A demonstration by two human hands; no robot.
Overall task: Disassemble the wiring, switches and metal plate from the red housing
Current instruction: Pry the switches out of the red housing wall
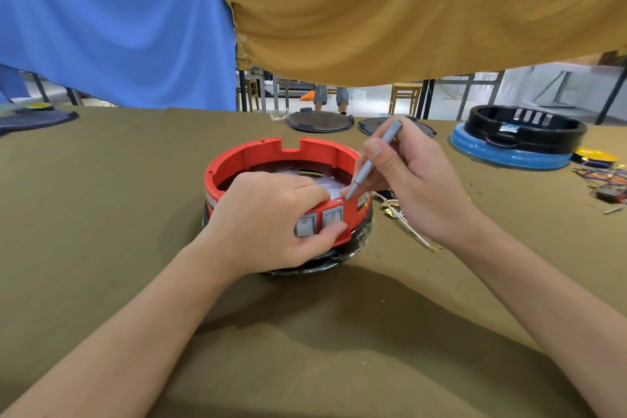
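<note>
The round red housing [258, 154] stands open side up on a black base at the table's centre. A metal plate [325, 186] lies inside it. Two grey rocker switches [319, 221] sit in its near wall. My left hand [271, 217] grips that near wall, fingers over the rim and thumb below the switches. In my right hand [410, 180] I hold a grey screwdriver [373, 159] like a pen, its tip at the rim just above the right switch. Loose pale wires [403, 224] lie on the table right of the housing.
A black ring housing on a blue base [515, 149] stands at the far right, with a yellow disc and coloured wires [600, 176] beside it. Two dark round lids [319, 121] lie at the table's far edge. Blue and tan cloths hang behind. A person's legs show beyond.
</note>
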